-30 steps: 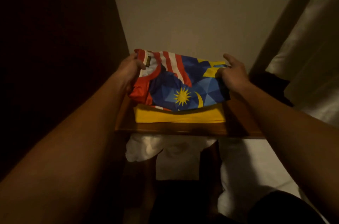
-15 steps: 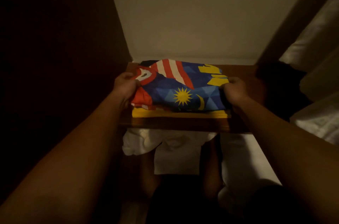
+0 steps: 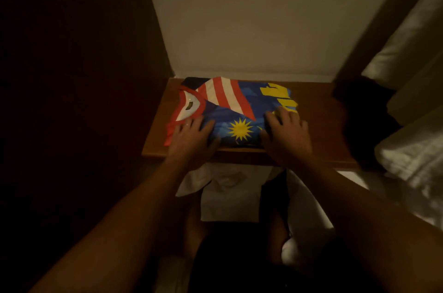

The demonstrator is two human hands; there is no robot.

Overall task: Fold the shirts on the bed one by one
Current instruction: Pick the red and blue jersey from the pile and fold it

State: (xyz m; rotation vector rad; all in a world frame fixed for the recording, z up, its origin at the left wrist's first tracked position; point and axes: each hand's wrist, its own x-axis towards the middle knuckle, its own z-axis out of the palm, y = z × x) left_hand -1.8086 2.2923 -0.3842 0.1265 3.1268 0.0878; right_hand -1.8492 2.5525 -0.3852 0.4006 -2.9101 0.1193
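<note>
A folded shirt with red and white stripes, blue patches and a yellow sun lies flat on a small brown wooden table. It sits near the left and front edges of the table, with its red collar toward the back left corner. A thin line of yellow shows under its front edge, so it seems to lie on top of something else, maybe another folded shirt, but most of that is covered.

The left hand lies flat on the front left part of the shirt, fingers straight and spread, holding nothing. The right hand lies flat on the front right part, fingers also out and loose. I think both hands press down so the shirt stays neat and flat on the pile.

The room is very dim. A dark lump sits on the right end of the table, and I cannot tell what it is. White bedding shows at the right, cut off by the picture's side. Some white cloth hangs below the table's front edge; what it is stays unclear. Any shirts yet to fold are out of sight.
</note>
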